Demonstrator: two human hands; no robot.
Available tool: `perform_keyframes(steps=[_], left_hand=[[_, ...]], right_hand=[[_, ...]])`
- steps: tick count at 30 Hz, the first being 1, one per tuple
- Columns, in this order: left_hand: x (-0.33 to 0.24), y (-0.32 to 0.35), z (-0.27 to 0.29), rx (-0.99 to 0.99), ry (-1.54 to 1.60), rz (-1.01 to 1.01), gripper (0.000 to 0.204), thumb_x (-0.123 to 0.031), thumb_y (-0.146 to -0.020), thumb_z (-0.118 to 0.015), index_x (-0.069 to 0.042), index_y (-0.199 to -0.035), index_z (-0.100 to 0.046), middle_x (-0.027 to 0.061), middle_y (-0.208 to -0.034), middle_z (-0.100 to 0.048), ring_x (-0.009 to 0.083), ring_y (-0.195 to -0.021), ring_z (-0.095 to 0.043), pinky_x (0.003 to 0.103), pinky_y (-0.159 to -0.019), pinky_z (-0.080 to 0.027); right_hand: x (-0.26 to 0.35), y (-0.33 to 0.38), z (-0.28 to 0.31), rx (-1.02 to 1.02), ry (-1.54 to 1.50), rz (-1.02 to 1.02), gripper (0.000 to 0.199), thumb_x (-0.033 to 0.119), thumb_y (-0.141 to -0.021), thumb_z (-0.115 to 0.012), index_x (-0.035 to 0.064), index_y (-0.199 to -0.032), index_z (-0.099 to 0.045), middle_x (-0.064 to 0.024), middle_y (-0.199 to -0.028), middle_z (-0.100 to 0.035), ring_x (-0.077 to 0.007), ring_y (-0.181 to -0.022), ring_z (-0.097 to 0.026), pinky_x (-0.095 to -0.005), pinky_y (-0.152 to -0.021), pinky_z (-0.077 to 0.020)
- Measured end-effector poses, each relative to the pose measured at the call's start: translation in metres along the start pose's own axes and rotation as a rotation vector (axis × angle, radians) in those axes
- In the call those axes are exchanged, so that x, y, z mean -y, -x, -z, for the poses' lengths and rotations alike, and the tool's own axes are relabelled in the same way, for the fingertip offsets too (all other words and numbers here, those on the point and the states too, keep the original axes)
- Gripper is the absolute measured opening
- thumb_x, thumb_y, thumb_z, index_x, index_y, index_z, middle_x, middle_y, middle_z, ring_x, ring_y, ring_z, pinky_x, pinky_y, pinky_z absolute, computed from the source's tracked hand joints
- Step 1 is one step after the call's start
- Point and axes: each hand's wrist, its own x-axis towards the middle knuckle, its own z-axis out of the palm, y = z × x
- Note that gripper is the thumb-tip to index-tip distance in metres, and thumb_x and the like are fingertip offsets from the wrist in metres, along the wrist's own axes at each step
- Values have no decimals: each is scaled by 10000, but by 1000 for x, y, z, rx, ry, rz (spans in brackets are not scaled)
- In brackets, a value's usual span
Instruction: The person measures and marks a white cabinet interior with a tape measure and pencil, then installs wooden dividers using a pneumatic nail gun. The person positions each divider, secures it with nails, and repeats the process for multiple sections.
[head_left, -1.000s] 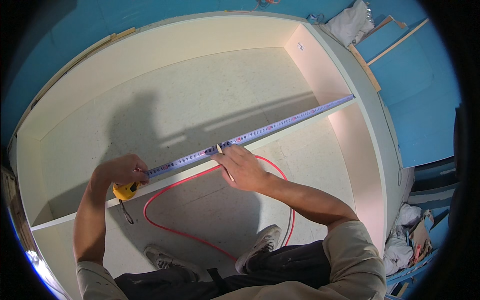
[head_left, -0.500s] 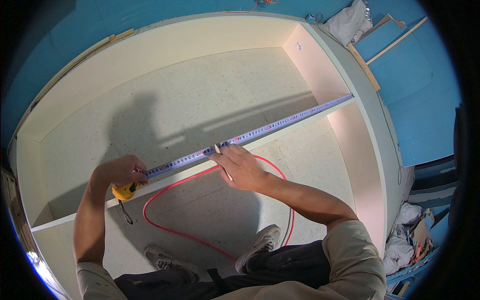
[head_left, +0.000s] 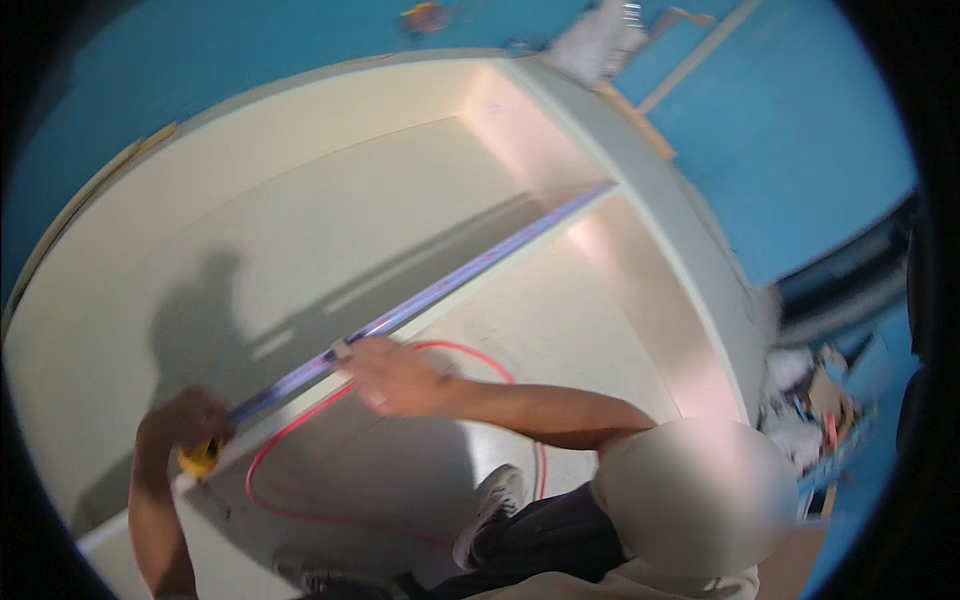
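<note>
My left hand (head_left: 185,418) is closed round a yellow tape measure (head_left: 200,458) at the lower left. From it the blade (head_left: 455,283) runs up and right along a white dividing board (head_left: 532,252), its far end at the frame's right side. Midway along, my right hand (head_left: 395,378) rests over the board beside the blade. A pale pencil (head_left: 341,349) pokes out from its fingers and meets the blade; the rest of it is hidden by the hand. Motion blurs both hands and the blade's markings.
The board divides a large white frame (head_left: 690,345) lying on a pale floor. A red hose (head_left: 330,518) loops near my shoes (head_left: 490,510). Bags and scraps (head_left: 800,415) are heaped at the right. Blue panels (head_left: 800,160) and wood strips (head_left: 640,122) lie beyond the frame.
The view has swung right and tilted, so the frame and hands appear further left and lower. Both hands keep their grips, and the blade still lies along the board.
</note>
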Motion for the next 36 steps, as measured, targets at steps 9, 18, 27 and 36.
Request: perform_keyframes(steps=[9,18,27,36], left_hand=[[-13,12,-6,-90,198,53,222,-236,-774,-766,-69,-917,-791,117,-783,-735,200,-699,-696,367,-667,-554],[3,17,-11,-144,110,-111,229,-251,-789,-719,-32,-852,-744,180,-775,-693,271,-722,-689,400,-709,-542],[21,12,-32,-310,-38,-300,227,-253,-866,-664,-35,-880,-726,160,-820,-688,336,-774,-662,405,-727,-526],[-28,37,-10,-203,166,-188,268,-243,-878,-623,16,-876,-692,207,-808,-667,336,-715,-628,418,-702,-508]], right_hand=[[7,-11,17,-44,-90,-60,376,89,-822,-691,-2,-1173,-592,-118,-984,-557,-288,-904,-591,-397,-797,-516],[13,-34,12,-83,-141,-59,314,40,-829,-682,25,-1131,-595,-121,-966,-571,-300,-904,-591,-400,-789,-521],[23,-68,-1,36,27,-54,283,48,-762,-671,60,-1041,-624,-102,-1009,-628,-289,-980,-607,-442,-846,-463],[17,-62,5,154,-131,-109,180,-18,-760,-637,78,-907,-599,-95,-858,-614,-313,-885,-608,-436,-773,-443]])
